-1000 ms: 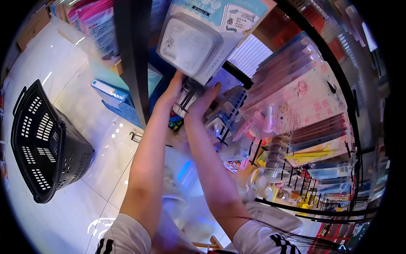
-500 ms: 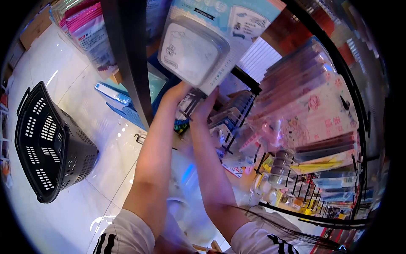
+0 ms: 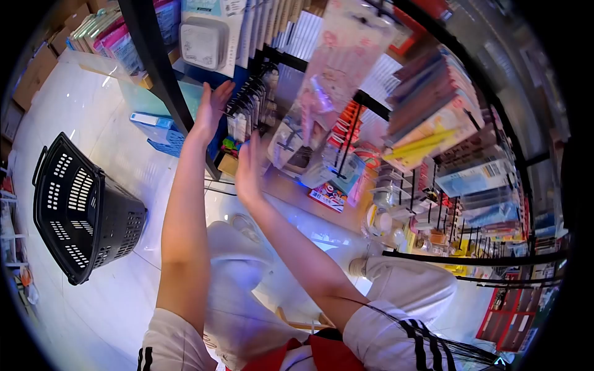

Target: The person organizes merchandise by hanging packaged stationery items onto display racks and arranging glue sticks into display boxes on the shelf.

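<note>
Both my arms reach toward hanging goods on a black rack. My left hand (image 3: 213,110) is open, its fingers spread, just left of a row of small hanging packs (image 3: 240,127). On the other side of that row is my right hand (image 3: 248,173), open with fingers stretched out. Nothing shows in either hand; whether the fingertips touch the packs I cannot tell. Above my left hand hangs a blister card with a whitish square case (image 3: 203,43). Small colourful items (image 3: 231,146) lie between my hands, low on the rack.
A black shopping basket (image 3: 117,204) stands on the tiled floor at left. A black post (image 3: 158,62) rises beside my left hand. Pink printed packages (image 3: 346,62) and metal hooks with goods fill the right. Blue folders (image 3: 158,130) stand behind the post.
My hands were close together beneath the large-looking blister card; now they are apart and open. The view has shifted, so the card looks smaller and more of the rack shows.
</note>
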`<state>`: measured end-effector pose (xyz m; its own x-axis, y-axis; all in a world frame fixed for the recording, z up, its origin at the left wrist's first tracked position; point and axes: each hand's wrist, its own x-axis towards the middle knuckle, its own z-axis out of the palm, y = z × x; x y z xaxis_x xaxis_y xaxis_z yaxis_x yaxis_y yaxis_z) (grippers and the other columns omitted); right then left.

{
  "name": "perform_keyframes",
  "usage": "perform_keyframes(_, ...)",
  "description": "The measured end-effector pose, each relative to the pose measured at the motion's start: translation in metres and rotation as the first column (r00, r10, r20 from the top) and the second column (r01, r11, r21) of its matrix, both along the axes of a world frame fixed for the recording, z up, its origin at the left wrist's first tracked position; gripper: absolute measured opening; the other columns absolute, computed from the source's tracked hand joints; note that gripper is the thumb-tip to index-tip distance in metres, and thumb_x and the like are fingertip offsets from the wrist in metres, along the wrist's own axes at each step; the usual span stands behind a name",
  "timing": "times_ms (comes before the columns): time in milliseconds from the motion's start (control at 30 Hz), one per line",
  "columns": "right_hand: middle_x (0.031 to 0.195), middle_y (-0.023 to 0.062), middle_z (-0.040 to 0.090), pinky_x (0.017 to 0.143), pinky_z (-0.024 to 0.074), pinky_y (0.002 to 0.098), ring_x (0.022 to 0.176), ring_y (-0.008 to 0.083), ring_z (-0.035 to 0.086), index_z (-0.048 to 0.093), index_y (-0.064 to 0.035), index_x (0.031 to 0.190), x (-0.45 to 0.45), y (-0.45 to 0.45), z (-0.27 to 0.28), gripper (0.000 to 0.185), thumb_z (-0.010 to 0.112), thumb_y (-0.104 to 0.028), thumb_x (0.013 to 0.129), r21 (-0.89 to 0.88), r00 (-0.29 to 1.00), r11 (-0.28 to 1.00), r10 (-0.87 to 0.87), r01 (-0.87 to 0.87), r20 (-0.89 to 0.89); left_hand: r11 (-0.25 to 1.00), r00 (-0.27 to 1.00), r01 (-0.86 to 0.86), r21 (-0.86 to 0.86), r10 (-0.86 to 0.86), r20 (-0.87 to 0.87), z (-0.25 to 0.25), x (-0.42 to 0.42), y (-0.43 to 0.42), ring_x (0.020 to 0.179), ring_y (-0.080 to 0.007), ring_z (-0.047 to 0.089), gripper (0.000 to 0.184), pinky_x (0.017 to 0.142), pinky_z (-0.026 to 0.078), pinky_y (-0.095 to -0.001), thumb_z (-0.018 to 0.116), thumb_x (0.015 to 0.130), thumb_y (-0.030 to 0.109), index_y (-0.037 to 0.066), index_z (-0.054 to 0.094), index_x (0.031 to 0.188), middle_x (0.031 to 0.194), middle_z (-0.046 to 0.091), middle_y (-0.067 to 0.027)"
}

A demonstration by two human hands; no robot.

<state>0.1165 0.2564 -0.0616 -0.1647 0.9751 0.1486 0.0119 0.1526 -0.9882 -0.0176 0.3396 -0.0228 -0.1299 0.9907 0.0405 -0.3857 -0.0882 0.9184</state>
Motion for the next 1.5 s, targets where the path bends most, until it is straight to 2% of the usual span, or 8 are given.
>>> perform_keyframes(300,0.138,0.0226,0.024,0.107,0.0149,0.034,0.131,0.0319,0.019,0.023,0.0057,0.133,0.216,-0.138,-0.064,0.054,0.037,-0.028,0.093,-0.208,0.906,0.972,0.182,-0.108,0.382,0.805,0.943,-0.331,-0.492,0.261,-0.208,-0.011,0.061,-0.085,0.132,-0.0236,0.021,0.063,0.107,0.01,-0.037,0.03,0.091,0.049,0.003,0.029,0.134,0.139,0.031,-0.013)
perform_keyframes(367,0.136,0.0235,0.029,0.107,0.0166,0.0346,0.13,0.0324,0.022,0.029,0.0066,0.13,0.271,-0.145,-0.05,0.053,0.037,-0.031,0.093,-0.341,0.87,0.94,0.155,0.017,0.468,0.771,0.795,-0.147,-0.62,-0.281,-0.537,0.007,0.077,-0.109,0.125,-0.0228,0.033,0.056,0.103,0.021,-0.0312,0.038,0.091,0.041,0.0,0.038,0.128,0.131,0.041,-0.0149)
perform_keyframes(467,0.134,0.0216,0.033,0.105,0.0224,0.0354,0.125,0.0311,0.032,0.032,0.0065,0.128,0.353,-0.164,-0.048,0.056,0.033,-0.037,0.093,-0.303,0.862,0.944,0.042,0.132,0.505,0.881,0.493,0.082,-0.466,-0.443,-0.749,0.028,0.124,-0.158,0.117,-0.0227,0.042,0.05,0.099,0.029,-0.0293,0.042,0.091,0.034,-0.003,0.041,0.124,0.124,0.048,-0.016)
perform_keyframes(567,0.139,0.0129,0.03,0.103,0.0248,0.0408,0.122,0.0269,0.038,0.026,-0.0001,0.134,0.395,-0.193,0.04,0.058,0.029,-0.042,0.093,-0.599,0.991,0.793,-0.04,0.112,0.131,0.85,0.347,0.326,-0.415,-0.516,-0.783,0.072,0.189,-0.201,0.118,-0.0234,0.042,0.049,0.098,0.031,-0.0312,0.044,0.091,0.031,-0.002,0.038,0.127,0.127,0.045,-0.0165)
perform_keyframes(1000,0.137,0.0166,0.031,0.088,0.0434,0.0454,0.109,0.0371,0.05,0.023,-0.0043,0.136,0.592,-0.353,0.201,0.081,0.026,-0.065,0.083,-0.421,0.848,0.906,-0.193,-0.04,-0.494,0.287,-0.143,0.908,-0.305,-0.471,-0.87,0.194,0.435,-0.273,0.115,-0.0332,0.043,0.045,0.098,0.032,-0.0352,0.049,0.088,0.026,-0.002,0.042,0.123,0.122,0.047,-0.0215)
perform_keyframes(1233,0.132,0.0217,0.036,0.088,0.0422,0.0503,0.11,0.039,0.047,0.025,-0.0039,0.133,0.673,-0.342,0.191,0.068,0.025,-0.056,0.089,-0.231,0.38,0.902,-0.371,0.365,-0.848,0.131,-0.149,0.954,-0.27,-0.573,-0.806,0.169,0.577,-0.287,0.107,-0.0297,0.05,0.036,0.091,0.039,-0.0327,0.049,0.087,0.016,0.0,0.045,0.119,0.117,0.05,-0.0181)
perform_keyframes(1333,0.128,0.0217,0.039,0.087,0.043,0.0482,0.11,0.0366,0.047,0.03,-0.001,0.129,0.698,-0.308,0.158,0.058,0.026,-0.045,0.092,-0.402,0.02,0.757,-0.479,0.515,-0.878,0.336,0.146,0.918,-0.21,-0.778,-0.611,0.113,0.676,-0.283,0.1,-0.0229,0.054,0.03,0.084,0.042,-0.028,0.049,0.086,0.01,0.002,0.048,0.116,0.11,0.054,-0.0151)
perform_keyframes(1500,0.124,0.0196,0.04,0.087,0.0415,0.0456,0.111,0.0344,0.045,0.037,-0.0009,0.123,0.728,-0.329,0.11,0.054,0.034,-0.043,0.089,-0.735,-0.182,0.456,-0.776,0.501,-0.605,0.353,0.041,0.911,-0.211,-0.588,-0.808,-0.011,0.816,-0.274,0.102,-0.0293,0.051,0.029,0.087,0.041,-0.0345,0.049,0.082,0.007,0.002,0.05,0.11,0.109,0.052,-0.0159)
